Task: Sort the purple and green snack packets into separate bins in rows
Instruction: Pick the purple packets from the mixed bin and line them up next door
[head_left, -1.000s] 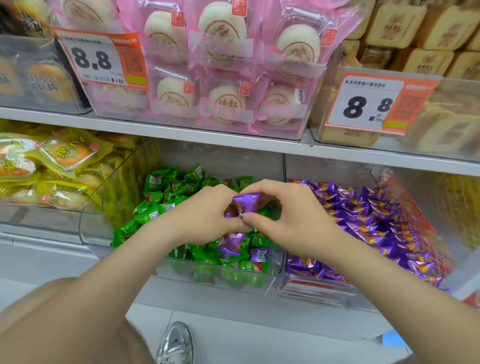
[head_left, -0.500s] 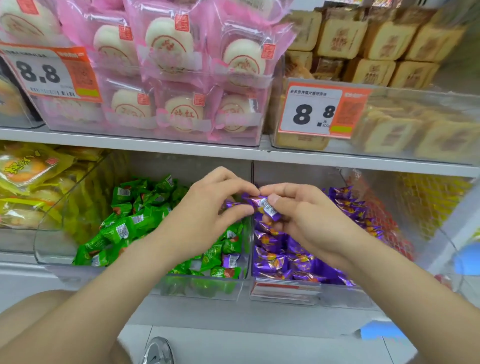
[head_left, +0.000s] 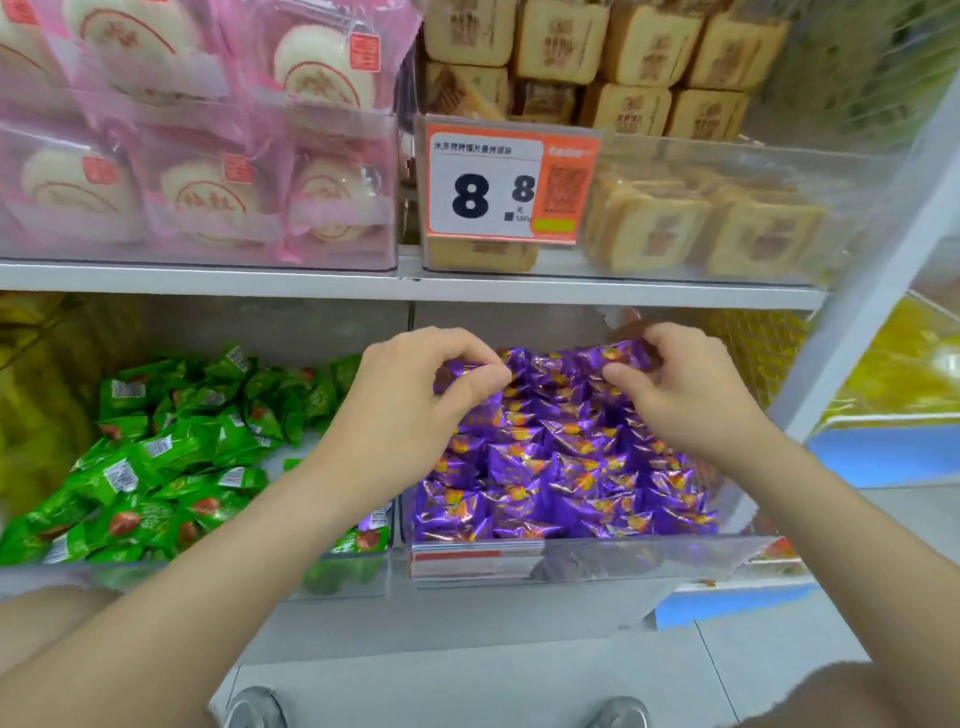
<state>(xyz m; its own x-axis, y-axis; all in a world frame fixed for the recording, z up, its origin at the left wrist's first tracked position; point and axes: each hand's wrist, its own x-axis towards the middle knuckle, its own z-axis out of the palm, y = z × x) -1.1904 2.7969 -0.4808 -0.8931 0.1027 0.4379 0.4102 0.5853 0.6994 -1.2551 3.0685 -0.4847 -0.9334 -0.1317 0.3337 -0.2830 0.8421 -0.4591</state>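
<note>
Where the white metal shelf (head_left: 208, 278) crosses a shop aisle w/ pale grey floor tiles (head_left: 467, 686) below, two see-through containers sit side by side on the lower level. Upper level: pink-wrapped round white cakes (head_left: 208, 192), tan square pastries (head_left: 649, 67) & an orange-and-white price tag (head_left: 509, 187) reading 8.8. The left clear plastic bin (head_left: 353, 577) holds small green foil snack packets (head_left: 171, 452), loosely heaped. The right clear plastic bin (head_left: 623, 551) holds small purple foil snack packets (head_left: 561, 467), mostly in rows. Both hands are over that right bin's back part. L hand (head_left: 415, 395) pinches one purple packet betw. thumb & fingers. R hand (head_left: 685, 389) pinches another in the back row. One purple wrapper shows at the left bin's front right corner, beside the L forearm.
</note>
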